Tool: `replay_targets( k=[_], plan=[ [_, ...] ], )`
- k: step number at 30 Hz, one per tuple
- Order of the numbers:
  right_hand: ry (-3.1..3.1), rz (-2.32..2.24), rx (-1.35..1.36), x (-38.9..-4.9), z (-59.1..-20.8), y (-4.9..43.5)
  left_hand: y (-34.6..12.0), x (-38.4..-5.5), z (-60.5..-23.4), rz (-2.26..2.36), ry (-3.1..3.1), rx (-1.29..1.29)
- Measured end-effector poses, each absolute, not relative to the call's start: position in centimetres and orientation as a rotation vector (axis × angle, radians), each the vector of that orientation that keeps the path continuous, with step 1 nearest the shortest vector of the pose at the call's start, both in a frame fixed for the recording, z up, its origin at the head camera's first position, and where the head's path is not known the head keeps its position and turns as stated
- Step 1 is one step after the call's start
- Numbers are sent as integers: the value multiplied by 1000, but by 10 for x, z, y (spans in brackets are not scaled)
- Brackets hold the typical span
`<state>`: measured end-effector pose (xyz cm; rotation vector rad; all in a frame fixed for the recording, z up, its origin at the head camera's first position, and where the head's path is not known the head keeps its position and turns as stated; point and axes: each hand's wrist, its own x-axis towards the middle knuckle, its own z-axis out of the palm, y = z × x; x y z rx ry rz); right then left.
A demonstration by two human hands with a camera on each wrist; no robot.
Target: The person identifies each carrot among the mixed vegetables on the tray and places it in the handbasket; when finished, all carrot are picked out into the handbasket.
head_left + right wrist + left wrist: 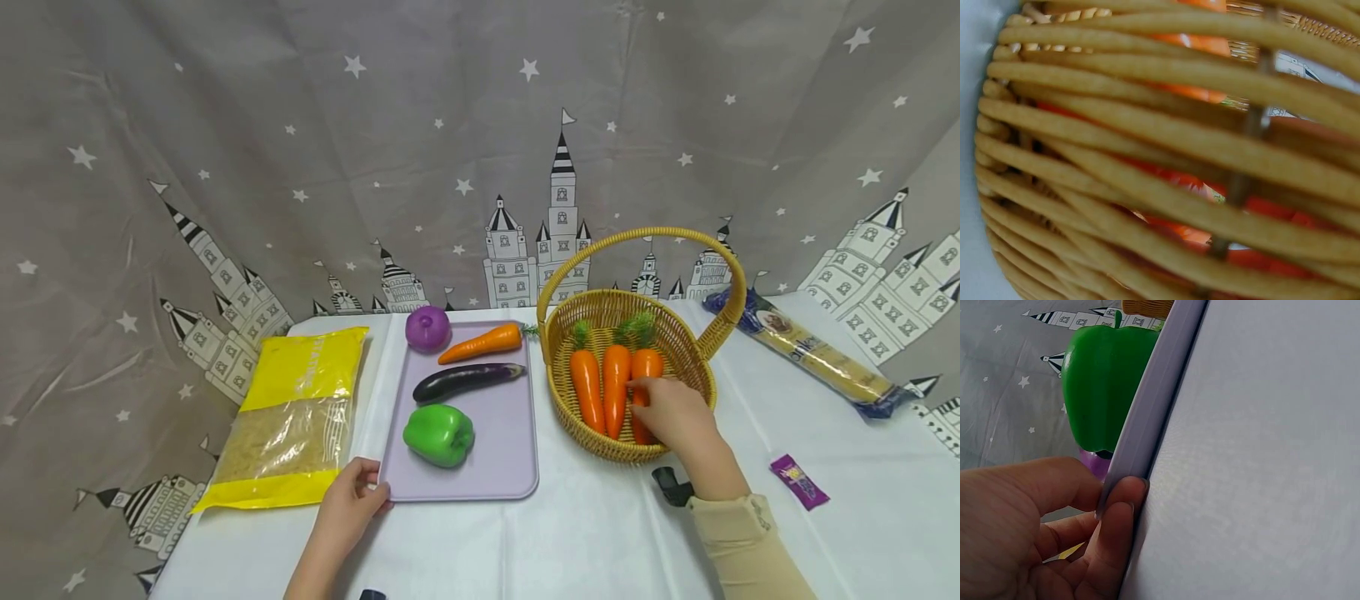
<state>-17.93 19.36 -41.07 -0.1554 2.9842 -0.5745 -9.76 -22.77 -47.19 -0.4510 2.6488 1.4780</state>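
My left hand (352,497) pinches the near left corner of a lavender tray (495,458); in the left wrist view its thumb and fingertips (1124,490) meet at the rim. On the tray lie a green bell pepper (439,435), a dark eggplant (468,382), an orange carrot (483,343) and a purple onion (427,329). Inside a wicker basket (558,400), my right hand (675,410) reaches over the near right rim and grips the rightmost carrot (647,363). Two more carrots rest to its left. The basket's weave (1147,144) hides most of the right wrist view.
A yellow bag (300,425) of brown grains lies left of the tray. Right of the basket are a long pasta packet (817,354) and a small purple packet (799,482). The basket's tall handle (652,233) arches overhead. A patterned grey curtain (405,125) hangs behind the table.
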Motion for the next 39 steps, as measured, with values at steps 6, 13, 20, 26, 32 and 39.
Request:
replay_targets(
  k=[6, 13, 20, 26, 32, 39],
  plan=[
    [2969, -577, -157, -179, -409, 191, -228, -97, -469, 1470, 2653, -444],
    [2965, -573, -182, -179, -410, 191, -228, -97, -469, 1466, 2650, -462],
    [2951, -558, -184, -178, -411, 191, -228, -97, -470, 1461, 2655, -458],
    [2973, -570, -247, -177, -413, 192, -228, -97, -471, 1467, 2655, -456],
    [2972, -569, -253, -177, -413, 192, -228, -97, -470, 1462, 2655, -455],
    [2963, -567, -263, -177, -413, 192, -228, -97, -471, 1465, 2656, -443]
  ],
)
